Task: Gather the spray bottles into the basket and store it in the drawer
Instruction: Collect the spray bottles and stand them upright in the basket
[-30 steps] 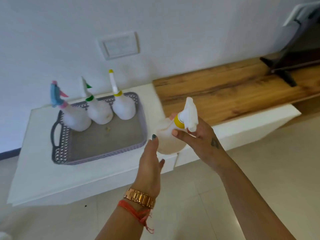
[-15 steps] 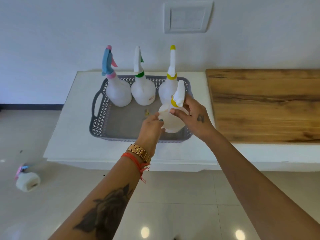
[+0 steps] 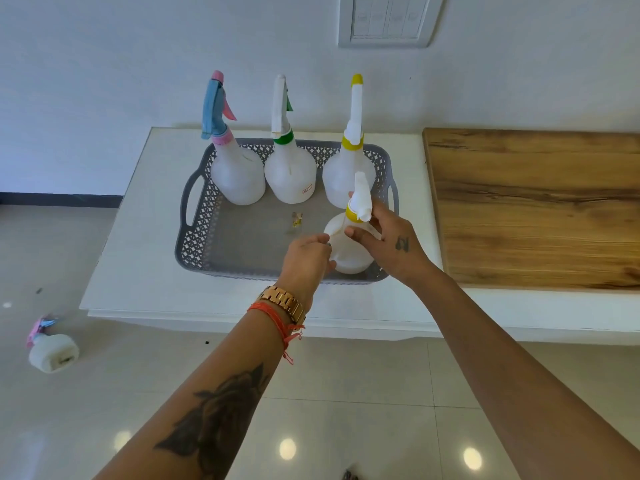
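Observation:
A grey lattice basket [image 3: 194,233] sits on a white cabinet top [image 3: 138,265]. Three white spray bottles stand upright along its far side: one with a blue and pink head [image 3: 235,174], one with a green collar [image 3: 289,171], one with a yellow collar [image 3: 341,174]. A fourth white bottle with a yellow collar [image 3: 348,251] is inside the basket at its near right corner. My right hand [image 3: 388,244] grips this bottle at the neck. My left hand [image 3: 308,258] touches its left side.
Another spray bottle with a pink and blue head [image 3: 52,348] lies on the tiled floor at the left. A wooden top [image 3: 533,209] adjoins the cabinet on the right. A small scrap [image 3: 296,218] lies on the basket floor. A switch plate [image 3: 388,19] is on the wall.
Both hands have carried the yellow-collared bottle from beside the cabinet over the basket and lowered it into the near right corner. The view has swung to face the basket.

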